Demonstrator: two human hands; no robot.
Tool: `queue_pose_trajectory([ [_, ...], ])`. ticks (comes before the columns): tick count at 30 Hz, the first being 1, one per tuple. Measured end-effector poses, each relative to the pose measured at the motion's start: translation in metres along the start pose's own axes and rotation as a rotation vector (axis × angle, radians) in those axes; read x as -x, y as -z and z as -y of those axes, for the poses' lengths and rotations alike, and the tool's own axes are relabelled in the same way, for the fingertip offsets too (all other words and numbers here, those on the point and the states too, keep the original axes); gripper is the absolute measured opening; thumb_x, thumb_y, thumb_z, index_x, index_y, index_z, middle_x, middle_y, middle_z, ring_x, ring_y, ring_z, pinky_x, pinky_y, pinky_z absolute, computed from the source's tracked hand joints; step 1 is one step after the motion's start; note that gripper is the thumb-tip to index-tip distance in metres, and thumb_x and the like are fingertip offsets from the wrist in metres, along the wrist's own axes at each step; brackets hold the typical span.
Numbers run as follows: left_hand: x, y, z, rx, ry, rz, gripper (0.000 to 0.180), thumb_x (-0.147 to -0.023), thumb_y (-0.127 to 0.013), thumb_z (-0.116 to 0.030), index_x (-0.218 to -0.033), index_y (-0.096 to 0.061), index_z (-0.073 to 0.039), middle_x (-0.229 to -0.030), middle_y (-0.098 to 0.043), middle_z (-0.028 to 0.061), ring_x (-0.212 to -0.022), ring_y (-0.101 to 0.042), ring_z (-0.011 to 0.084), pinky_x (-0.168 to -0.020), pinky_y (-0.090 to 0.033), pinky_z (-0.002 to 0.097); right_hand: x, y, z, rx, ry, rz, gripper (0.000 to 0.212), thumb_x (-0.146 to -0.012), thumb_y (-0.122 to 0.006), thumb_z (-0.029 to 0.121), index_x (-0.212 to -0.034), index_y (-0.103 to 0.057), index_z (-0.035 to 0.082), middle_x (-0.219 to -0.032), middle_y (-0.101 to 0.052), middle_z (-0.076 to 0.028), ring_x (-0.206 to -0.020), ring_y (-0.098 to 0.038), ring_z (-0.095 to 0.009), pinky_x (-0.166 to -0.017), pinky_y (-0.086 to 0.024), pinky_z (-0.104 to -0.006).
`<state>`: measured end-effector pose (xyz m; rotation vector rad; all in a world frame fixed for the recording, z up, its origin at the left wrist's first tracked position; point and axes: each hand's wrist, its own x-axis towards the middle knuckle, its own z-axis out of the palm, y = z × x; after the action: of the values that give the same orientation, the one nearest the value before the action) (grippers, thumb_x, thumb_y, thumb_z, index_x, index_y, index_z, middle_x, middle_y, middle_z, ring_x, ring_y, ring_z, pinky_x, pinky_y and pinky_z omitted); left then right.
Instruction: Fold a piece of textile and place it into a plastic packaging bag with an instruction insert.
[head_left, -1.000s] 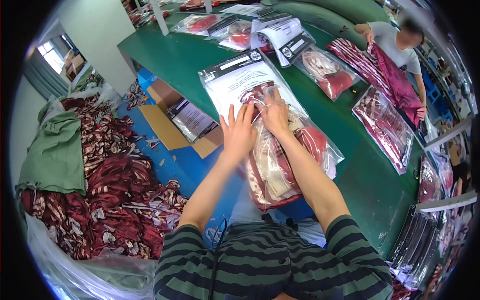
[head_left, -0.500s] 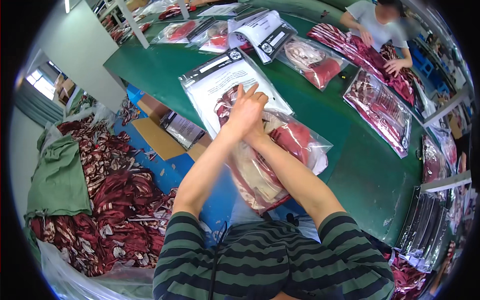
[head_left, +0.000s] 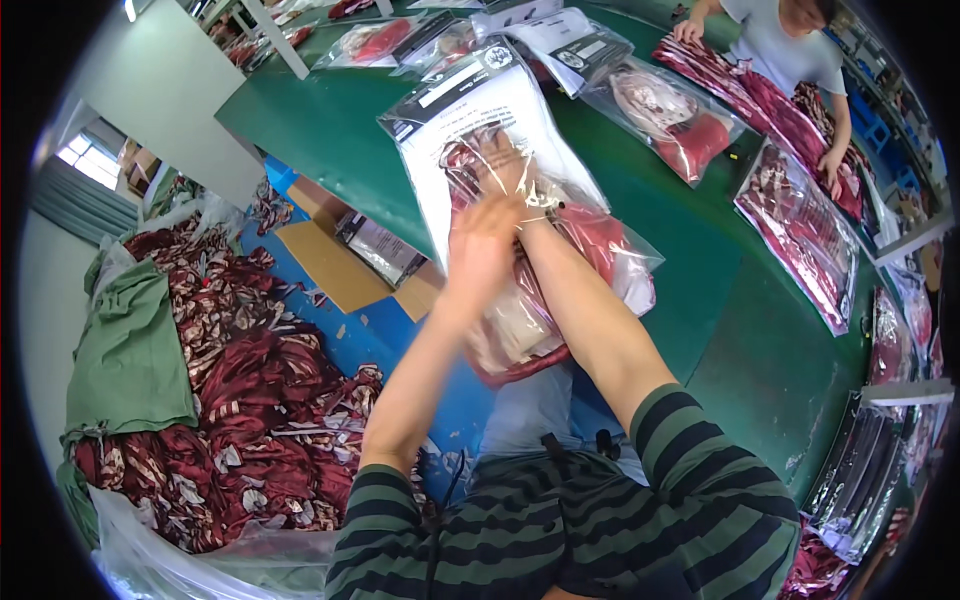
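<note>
A clear plastic bag (head_left: 632,262) lies over the table's near edge with folded dark red, cream and coral fabric (head_left: 590,235) in it. A white printed sheet (head_left: 440,150) with a black header strip shows at its far end. My right hand (head_left: 505,168) lies flat on the fabric, fingers stretched forward; plastic glare crosses it, so it seems to be under the film. Close to the right wrist, my left hand (head_left: 485,235) is over the bag, its fingers smeared by motion. I cannot tell whether it grips the film.
More filled bags (head_left: 675,115) lie along the green table (head_left: 710,260). At the far right a person (head_left: 790,50) handles striped red fabric (head_left: 735,90). An open cardboard box (head_left: 335,270) stands left of the table, near a large heap of red fabric (head_left: 260,400).
My right hand has pushed farther along the bag, its fingers now stretched over the fabric. My left hand has drawn back toward the right wrist. The co-worker's hands have moved apart.
</note>
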<state>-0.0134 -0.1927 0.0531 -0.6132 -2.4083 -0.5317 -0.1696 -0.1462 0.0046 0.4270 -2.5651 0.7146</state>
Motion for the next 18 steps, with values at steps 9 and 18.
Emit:
queue_pose_trajectory([
  [9,0.102,0.030,0.011,-0.137,0.315,0.096,0.045,-0.089,-0.058,0.002,-0.133,-0.054,0.004,-0.130,-0.062,0.0238,-0.098,-0.069,0.0410,-0.081,-0.058,0.0431,0.025,0.025,0.005,0.078,0.095,-0.209,0.041,-0.087,-0.061,0.011,-0.127,-0.062,0.005,-0.135,-0.058,-0.028,-0.091,-0.065,-0.036,-0.075,-0.050,-0.0380],
  [18,0.073,0.036,-0.040,-0.265,0.256,0.020,0.055,-0.077,-0.065,0.000,-0.132,-0.058,0.001,-0.131,-0.061,0.0161,-0.124,-0.057,0.0378,-0.100,-0.049,0.0409,0.056,-0.008,0.007,0.054,0.134,-0.084,0.030,-0.089,-0.057,0.015,-0.117,-0.065,0.009,-0.138,-0.054,-0.018,-0.093,-0.059,-0.035,-0.078,-0.043,-0.0461],
])
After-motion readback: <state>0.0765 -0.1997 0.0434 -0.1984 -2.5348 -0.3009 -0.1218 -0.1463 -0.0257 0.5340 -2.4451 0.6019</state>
